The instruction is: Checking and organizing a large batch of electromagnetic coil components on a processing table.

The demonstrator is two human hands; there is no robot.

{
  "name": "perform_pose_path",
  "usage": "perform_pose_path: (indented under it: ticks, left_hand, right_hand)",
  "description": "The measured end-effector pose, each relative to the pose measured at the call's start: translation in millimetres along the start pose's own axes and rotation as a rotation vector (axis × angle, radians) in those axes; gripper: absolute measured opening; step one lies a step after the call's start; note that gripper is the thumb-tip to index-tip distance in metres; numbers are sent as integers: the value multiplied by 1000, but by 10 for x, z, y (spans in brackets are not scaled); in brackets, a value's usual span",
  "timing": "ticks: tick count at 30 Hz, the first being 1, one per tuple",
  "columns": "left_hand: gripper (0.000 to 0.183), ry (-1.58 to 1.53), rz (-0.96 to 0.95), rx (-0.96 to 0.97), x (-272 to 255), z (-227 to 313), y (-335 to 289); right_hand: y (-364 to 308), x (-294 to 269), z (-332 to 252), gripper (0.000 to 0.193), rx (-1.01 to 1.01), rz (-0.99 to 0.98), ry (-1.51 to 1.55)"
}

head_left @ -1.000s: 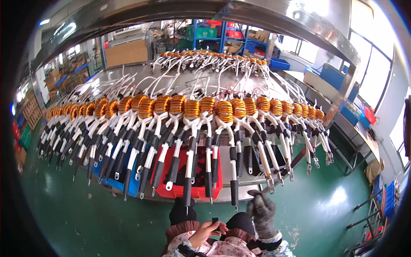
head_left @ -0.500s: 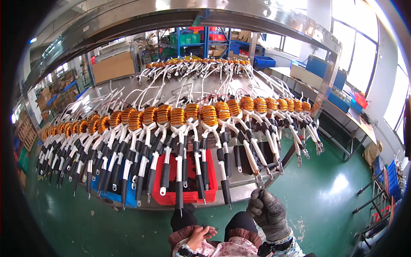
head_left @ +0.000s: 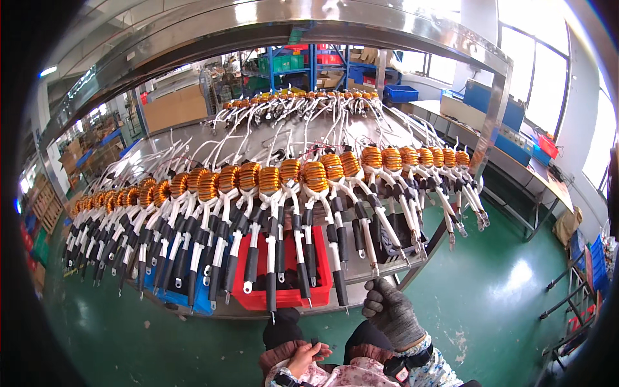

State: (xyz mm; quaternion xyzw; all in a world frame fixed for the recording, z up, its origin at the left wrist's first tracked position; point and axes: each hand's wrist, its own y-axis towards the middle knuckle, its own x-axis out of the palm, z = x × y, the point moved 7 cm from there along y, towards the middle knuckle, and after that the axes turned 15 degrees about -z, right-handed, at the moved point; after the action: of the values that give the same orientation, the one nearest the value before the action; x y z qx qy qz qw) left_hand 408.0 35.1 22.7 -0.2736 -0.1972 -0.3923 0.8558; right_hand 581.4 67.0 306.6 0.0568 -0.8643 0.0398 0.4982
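The gloved right hand (head_left: 392, 314) is raised just below the hanging wire ends of the copper coils (head_left: 315, 175) lined along the metal surface (head_left: 361, 269), fingers loosely curled, grasping nothing. The bare left hand (head_left: 304, 356) sits low, fingers pinching a small dark piece (head_left: 315, 344). A red bin (head_left: 285, 298) stands under the coils.

Access: front edge blocked at 12 o'clock.
Hanging coil leads (head_left: 303, 251) curtain the tabletop (head_left: 361, 271); open green floor (head_left: 490, 290) at 2 o'clock.
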Motion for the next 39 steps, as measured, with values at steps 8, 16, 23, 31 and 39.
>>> perform_pose_path:
  ticks: [8,16,23,31,39]
  left_hand:
    - [33,19,0,-19,-76,-69,42]
    - [34,38,-11,-66,-68,-108,61]
    - [32,34,-16,-33,-86,-127,57]
    - [33,34,-3,-27,-127,-188,84]
    - [34,65,-23,-35,-63,-182,100]
  right_hand:
    - [40,183,-110,34,45,-150,48]
    - [335,53,-278,36,-96,-71,32]
    - [49,539,-623,15,-792,416,-2031]
    - [161,371,-582,14,-614,336,-2097]
    - [543,100,-249,28,70,-631,420]
